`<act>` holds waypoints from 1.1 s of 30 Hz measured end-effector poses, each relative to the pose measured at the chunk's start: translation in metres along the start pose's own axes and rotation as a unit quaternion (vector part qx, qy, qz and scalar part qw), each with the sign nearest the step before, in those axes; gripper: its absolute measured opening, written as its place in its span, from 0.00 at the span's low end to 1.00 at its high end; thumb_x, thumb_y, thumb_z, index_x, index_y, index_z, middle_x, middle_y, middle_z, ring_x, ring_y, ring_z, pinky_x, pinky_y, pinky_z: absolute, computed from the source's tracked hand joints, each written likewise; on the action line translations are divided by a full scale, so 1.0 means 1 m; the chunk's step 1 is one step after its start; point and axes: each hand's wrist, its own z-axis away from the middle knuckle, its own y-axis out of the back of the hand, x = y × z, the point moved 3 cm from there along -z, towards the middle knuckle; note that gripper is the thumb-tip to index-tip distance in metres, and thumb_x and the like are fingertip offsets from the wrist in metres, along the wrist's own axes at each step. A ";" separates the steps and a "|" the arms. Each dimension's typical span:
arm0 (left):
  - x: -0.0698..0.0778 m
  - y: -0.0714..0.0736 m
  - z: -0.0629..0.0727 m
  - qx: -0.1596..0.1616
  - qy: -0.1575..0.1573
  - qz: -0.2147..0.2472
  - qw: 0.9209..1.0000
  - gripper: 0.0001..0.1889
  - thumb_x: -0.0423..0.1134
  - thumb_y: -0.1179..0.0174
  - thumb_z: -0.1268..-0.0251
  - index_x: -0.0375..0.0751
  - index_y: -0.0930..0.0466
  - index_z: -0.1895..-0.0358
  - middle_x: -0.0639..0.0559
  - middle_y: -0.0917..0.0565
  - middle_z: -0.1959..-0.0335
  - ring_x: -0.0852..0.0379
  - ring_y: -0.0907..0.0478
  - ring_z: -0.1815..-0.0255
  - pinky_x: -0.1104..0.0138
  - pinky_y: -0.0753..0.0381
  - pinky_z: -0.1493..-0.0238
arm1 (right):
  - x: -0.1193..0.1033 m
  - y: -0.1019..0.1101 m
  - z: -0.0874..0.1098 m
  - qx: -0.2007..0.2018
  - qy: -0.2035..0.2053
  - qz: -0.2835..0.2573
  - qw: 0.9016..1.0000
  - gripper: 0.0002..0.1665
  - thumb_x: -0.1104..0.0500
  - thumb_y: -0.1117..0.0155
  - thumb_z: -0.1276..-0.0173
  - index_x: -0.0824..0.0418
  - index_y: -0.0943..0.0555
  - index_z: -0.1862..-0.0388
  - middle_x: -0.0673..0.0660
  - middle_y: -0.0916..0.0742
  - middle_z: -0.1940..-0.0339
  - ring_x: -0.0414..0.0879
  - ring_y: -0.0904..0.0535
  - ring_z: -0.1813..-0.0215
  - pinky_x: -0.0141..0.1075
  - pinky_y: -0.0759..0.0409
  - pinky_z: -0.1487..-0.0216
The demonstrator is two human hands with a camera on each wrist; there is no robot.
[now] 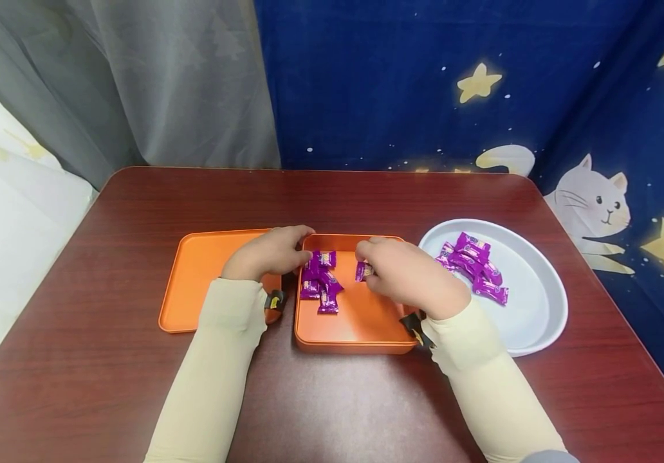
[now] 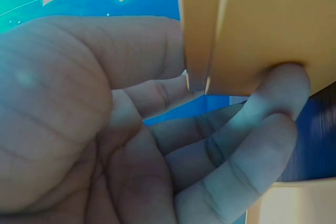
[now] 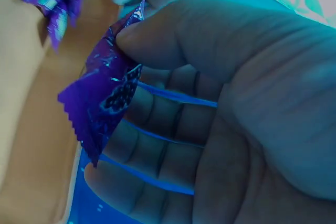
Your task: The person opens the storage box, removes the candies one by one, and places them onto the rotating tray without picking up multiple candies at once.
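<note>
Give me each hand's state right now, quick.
Left hand: holding the orange box by its edge.
Right hand: pinching one purple packet between thumb and fingers.

In the head view, the fingers of the right hand (image 1: 407, 276) cover most of the small purple, shiny-wrapped packet (image 1: 361, 271), leaving one end showing left of the fingertips. Behind those fingers, the cream sleeve (image 1: 468, 344) hides part of the white oval tray (image 1: 534, 296). Behind the fingers of the left hand (image 1: 268, 252), that hand covers part of the flat orange lid (image 1: 193, 283). In the left wrist view, the orange plastic box (image 1: 355, 348) runs off the top and right edges beyond the fingertips. In the right wrist view, the packet hides the index fingertip.
</note>
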 end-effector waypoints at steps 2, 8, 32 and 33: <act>0.000 0.000 0.000 0.000 -0.002 0.001 1.000 0.28 0.40 0.44 0.26 0.42 0.36 0.26 0.42 0.24 0.46 0.47 0.25 0.52 0.55 0.20 0.46 | 0.002 0.005 0.004 0.004 -0.010 -0.011 1.000 0.15 0.62 0.31 0.38 0.60 0.20 0.52 0.54 0.19 0.62 0.47 0.23 0.64 0.40 0.19 0.57; -0.001 0.000 0.001 0.000 0.000 0.007 1.000 0.27 0.40 0.44 0.26 0.42 0.36 0.27 0.42 0.24 0.47 0.48 0.24 0.55 0.57 0.19 0.50 | 0.015 0.014 0.010 0.013 -0.028 -0.042 0.999 0.13 0.63 0.31 0.38 0.60 0.22 0.56 0.54 0.20 0.66 0.47 0.24 0.66 0.38 0.20 0.63; -0.003 0.000 -0.003 0.003 -0.002 0.002 1.000 0.28 0.40 0.44 0.26 0.42 0.36 0.26 0.42 0.26 0.38 0.46 0.26 0.48 0.53 0.23 0.41 | 0.083 0.030 0.036 0.012 -0.110 -0.079 0.991 0.13 0.64 0.35 0.37 0.62 0.21 0.53 0.56 0.18 0.67 0.49 0.23 0.68 0.41 0.20 0.65; -0.003 0.000 -0.003 0.004 -0.003 0.001 1.000 0.28 0.40 0.44 0.26 0.42 0.36 0.26 0.42 0.26 0.38 0.46 0.27 0.47 0.52 0.24 0.40 | 0.087 0.030 0.037 0.012 -0.115 -0.078 0.990 0.13 0.63 0.35 0.37 0.62 0.21 0.54 0.55 0.18 0.68 0.49 0.23 0.67 0.41 0.20 0.64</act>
